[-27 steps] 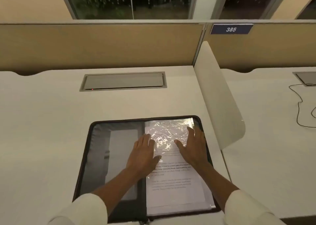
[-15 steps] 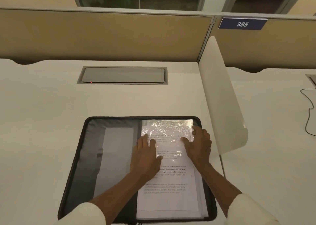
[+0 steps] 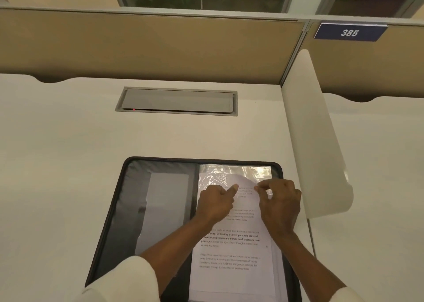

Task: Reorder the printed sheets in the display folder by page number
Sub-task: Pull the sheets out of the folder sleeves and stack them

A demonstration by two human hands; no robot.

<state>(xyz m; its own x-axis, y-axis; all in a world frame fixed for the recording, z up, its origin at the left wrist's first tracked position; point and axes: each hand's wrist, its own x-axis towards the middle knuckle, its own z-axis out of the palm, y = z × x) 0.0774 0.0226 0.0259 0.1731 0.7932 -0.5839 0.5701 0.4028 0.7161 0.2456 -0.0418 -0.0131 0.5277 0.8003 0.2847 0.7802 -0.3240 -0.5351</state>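
Half a second ago both your hands lay flat on the clear sleeve (image 3: pixel 229 171); now both have curled. Your right hand (image 3: pixel 281 205) pinches the top edge of the sheet (image 3: pixel 231 255) between thumb and forefinger, and that edge has lifted and bowed. Your left hand (image 3: pixel 214 206) is curled, its forefinger tip on the same edge; whether it grips cannot be told. The sheet lies in the right half of the open folder (image 3: pixel 128 210) on the desk (image 3: pixel 68 164). The folder's right rim sits near the white divider (image 3: pixel 316 141). Bare desk extends left and ahead to the cable hatch (image 3: pixel 176 100).
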